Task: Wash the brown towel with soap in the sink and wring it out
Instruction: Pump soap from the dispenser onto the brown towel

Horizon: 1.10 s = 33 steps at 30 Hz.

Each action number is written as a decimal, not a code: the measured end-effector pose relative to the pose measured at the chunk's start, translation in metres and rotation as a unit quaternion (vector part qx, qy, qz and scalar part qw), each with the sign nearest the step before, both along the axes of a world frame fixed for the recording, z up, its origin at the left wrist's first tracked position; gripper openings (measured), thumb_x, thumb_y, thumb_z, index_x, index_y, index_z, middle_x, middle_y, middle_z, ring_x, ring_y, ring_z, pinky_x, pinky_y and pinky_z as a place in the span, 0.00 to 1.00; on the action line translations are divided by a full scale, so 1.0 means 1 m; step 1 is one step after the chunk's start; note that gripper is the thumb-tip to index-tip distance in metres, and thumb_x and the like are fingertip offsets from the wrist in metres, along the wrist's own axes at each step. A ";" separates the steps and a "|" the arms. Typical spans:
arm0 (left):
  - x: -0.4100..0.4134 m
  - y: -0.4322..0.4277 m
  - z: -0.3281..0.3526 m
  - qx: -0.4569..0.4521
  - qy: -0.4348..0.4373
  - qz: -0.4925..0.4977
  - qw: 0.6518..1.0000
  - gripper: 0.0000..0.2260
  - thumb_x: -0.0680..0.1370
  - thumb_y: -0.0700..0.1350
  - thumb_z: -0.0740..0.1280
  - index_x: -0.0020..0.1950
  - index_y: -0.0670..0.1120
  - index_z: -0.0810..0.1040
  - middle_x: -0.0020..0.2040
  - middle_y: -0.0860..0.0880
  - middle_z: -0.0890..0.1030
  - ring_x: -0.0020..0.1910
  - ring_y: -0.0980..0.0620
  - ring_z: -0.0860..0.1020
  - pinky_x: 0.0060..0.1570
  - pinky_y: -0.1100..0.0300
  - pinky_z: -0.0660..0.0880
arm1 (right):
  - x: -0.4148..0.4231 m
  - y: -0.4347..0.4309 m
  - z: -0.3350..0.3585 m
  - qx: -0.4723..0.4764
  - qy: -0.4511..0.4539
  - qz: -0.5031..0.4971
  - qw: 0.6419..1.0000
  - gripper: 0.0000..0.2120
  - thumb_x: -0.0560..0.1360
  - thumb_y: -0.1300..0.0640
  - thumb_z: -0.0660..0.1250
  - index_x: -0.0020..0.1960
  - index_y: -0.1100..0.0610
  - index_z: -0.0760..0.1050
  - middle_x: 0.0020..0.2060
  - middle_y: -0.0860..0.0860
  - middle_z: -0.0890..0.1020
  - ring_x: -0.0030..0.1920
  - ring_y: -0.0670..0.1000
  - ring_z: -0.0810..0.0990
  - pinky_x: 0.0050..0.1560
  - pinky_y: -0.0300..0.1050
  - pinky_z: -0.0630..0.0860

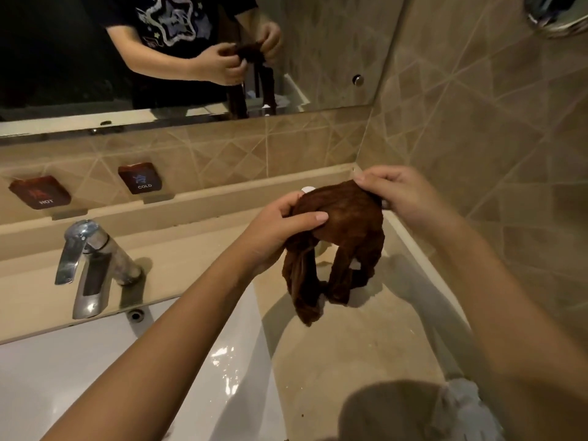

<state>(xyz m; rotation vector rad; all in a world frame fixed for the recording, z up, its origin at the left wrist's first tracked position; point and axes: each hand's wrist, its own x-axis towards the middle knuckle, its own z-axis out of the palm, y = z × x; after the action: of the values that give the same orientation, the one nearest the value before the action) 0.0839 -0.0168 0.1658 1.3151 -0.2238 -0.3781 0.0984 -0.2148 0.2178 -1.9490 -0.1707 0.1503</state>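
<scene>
Head view. Both hands hold the brown towel (343,224) up over the counter (366,338) at the right of the sink (127,377), not over the basin itself. Left hand (276,230) is clenched on the left end of the bunched middle, thumb pressed across the top. Right hand (401,192) pinches the right end with fingertips. Two tails of the towel hang down, their ends on or just above the counter.

Step in hand, as judged: wringing, or gathering the cloth for a twist. No drips or suds can be made out, so wet/dry status can't be told.

Procedure, recommended:
- Shift the towel left, over the basin, so runoff goes to the drain, not the counter.
- Gather the loose tails into the bundle before twisting; hanging ends hold water.
- Swap the right-hand pinch for a full-palm grip; fingertips alone give poor torque.
- Twist hands in opposite directions, then re-grip and repeat.

Legible markings: wall tag (39,192) behind the faucet (92,265) reads "HOT"; the tag beside it (140,178) reads "COLD". No brand readable on the faucet. A small white object (308,189) behind the towel: ID unclear. The mirror (159,52) shows both hands closed on the towel.
</scene>
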 end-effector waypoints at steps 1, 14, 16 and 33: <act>0.000 0.000 -0.001 -0.034 0.025 -0.001 0.999 0.17 0.69 0.39 0.69 0.57 0.36 0.75 0.45 0.44 0.81 0.44 0.49 0.81 0.44 0.60 0.79 | 0.000 0.001 -0.010 -0.017 0.007 -0.004 1.000 0.13 0.78 0.53 0.62 0.48 0.60 0.81 0.39 0.51 0.81 0.40 0.44 0.79 0.44 0.37 0.74; 0.017 -0.007 -0.052 0.246 0.007 0.100 0.964 0.08 0.76 0.47 0.69 0.49 0.45 0.85 0.45 0.46 0.85 0.46 0.49 0.82 0.50 0.57 0.77 | 0.029 -0.002 -0.081 -0.123 0.093 0.019 0.988 0.19 0.74 0.46 0.66 0.44 0.63 0.82 0.44 0.61 0.84 0.44 0.57 0.82 0.50 0.51 0.78; 0.020 -0.008 -0.057 0.281 -0.034 0.144 0.948 0.08 0.77 0.47 0.68 0.49 0.47 0.85 0.45 0.50 0.85 0.47 0.52 0.82 0.51 0.57 0.77 | 0.034 -0.004 -0.087 -0.152 0.087 0.031 0.984 0.21 0.74 0.45 0.66 0.44 0.65 0.81 0.42 0.62 0.83 0.41 0.58 0.81 0.48 0.51 0.77; 0.042 -0.021 -0.078 -0.084 0.336 0.047 0.937 0.11 0.80 0.40 0.61 0.61 0.42 0.77 0.50 0.41 0.82 0.47 0.45 0.81 0.48 0.54 0.80 | 0.118 0.035 -0.089 -0.093 0.042 0.006 0.995 0.19 0.80 0.45 0.53 0.45 0.54 0.78 0.36 0.45 0.78 0.36 0.43 0.73 0.41 0.39 0.69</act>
<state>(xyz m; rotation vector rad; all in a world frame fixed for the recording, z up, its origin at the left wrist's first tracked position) 0.1258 -0.0378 0.0883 0.9587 0.3741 -0.6867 0.2162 -0.1802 0.1288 -2.1234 -0.1157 0.2637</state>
